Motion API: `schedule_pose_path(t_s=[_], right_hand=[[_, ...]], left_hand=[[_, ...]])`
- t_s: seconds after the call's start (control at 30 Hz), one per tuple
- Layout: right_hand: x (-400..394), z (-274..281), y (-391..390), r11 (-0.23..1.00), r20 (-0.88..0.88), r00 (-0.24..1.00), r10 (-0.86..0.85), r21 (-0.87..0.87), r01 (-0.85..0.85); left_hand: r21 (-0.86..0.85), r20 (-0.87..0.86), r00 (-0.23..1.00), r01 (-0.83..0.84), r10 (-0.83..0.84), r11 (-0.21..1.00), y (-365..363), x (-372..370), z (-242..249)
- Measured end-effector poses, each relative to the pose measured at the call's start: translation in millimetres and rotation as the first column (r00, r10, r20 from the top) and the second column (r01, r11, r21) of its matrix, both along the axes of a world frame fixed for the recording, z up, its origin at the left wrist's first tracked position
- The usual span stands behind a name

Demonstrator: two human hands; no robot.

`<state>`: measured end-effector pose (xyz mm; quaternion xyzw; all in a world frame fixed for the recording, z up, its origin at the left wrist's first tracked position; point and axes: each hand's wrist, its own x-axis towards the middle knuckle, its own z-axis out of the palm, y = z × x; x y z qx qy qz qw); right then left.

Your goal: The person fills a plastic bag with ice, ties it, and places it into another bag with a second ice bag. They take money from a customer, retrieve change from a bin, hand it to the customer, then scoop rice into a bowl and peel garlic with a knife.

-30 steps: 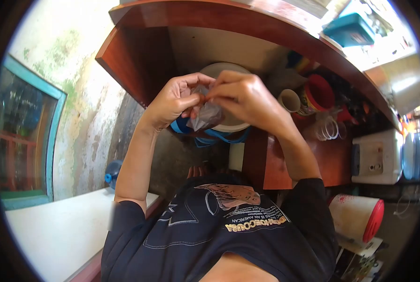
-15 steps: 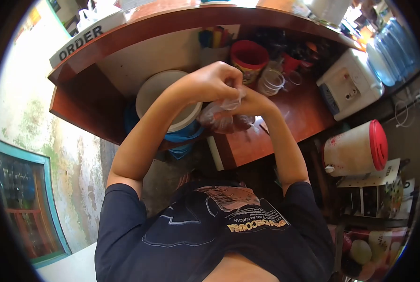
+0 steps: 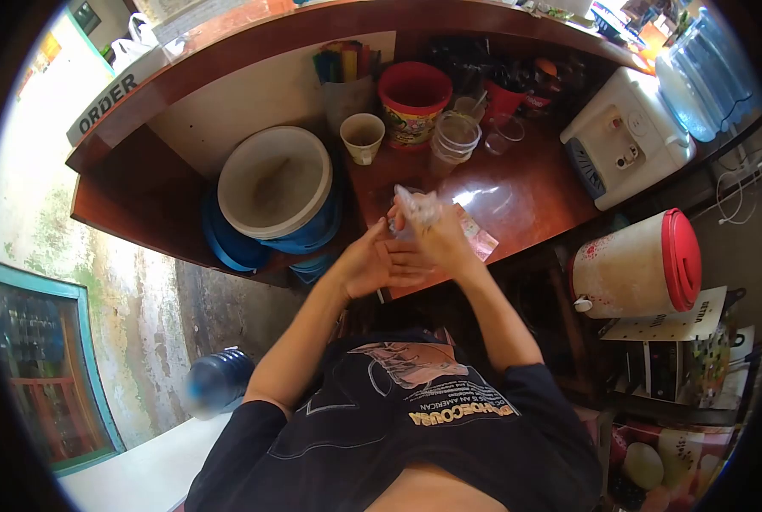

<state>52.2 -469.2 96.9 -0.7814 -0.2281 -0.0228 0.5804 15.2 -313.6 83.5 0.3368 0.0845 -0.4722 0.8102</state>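
My right hand (image 3: 440, 237) is closed around a crumpled clear plastic bag (image 3: 422, 206), which bulges above the fingers. What the bag contains, if anything, is too blurred to tell. Just below it, my left hand (image 3: 387, 263) is turned palm up with its fingers stretched and apart, close to the right hand. Both are above the front edge of the reddish-brown shelf (image 3: 526, 200). Beside my right wrist lies a pink printed paper or packet (image 3: 480, 242). Beyond the hands stand a beige mug (image 3: 363, 147) and stacked clear plastic cups (image 3: 455, 141).
A white bucket (image 3: 227, 200) in a blue tub stands left. A red-rimmed bucket (image 3: 415, 115) sits at the back of the shelf. To the right are a water dispenser (image 3: 632, 141) and a red-lidded drink jug (image 3: 632, 269). A blue water bottle (image 3: 220, 380) is at lower left.
Both hands have come down and toward my body. My left hand has gone from a pinch at the bag to an open palm, while the right holds the bag. The camera view has shifted.
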Motion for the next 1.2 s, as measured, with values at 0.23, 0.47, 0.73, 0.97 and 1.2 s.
schedule_pose_path(t_s=[0.23,0.47,0.73,0.97,1.2], right_hand=[[-65,-25,-20,0.943,0.312,0.898,-0.311,-0.014,0.332],[-92,-40,-49,0.915,-0.203,0.925,-0.322,0.183,0.359],[-67,-57,-47,0.903,-0.362,0.925,-0.119,0.347,0.252],[-22,2,-47,0.997,-0.006,1.0,-0.016,0.075,0.016],[-2,-6,-64,0.992,0.152,0.987,0.061,0.098,-0.076]], left_hand=[[-0.138,-0.239,0.889,-0.43,0.391,0.892,-43,5,-49],[0.054,-0.341,0.896,-0.283,0.285,0.957,-53,-4,-51],[0.61,0.79,0.555,-0.663,-0.262,0.435,-54,-2,-24],[0.436,0.639,0.154,-0.88,-0.754,0.19,-44,6,20],[0.1,0.774,-0.242,-0.866,-0.585,0.491,-37,19,7]])
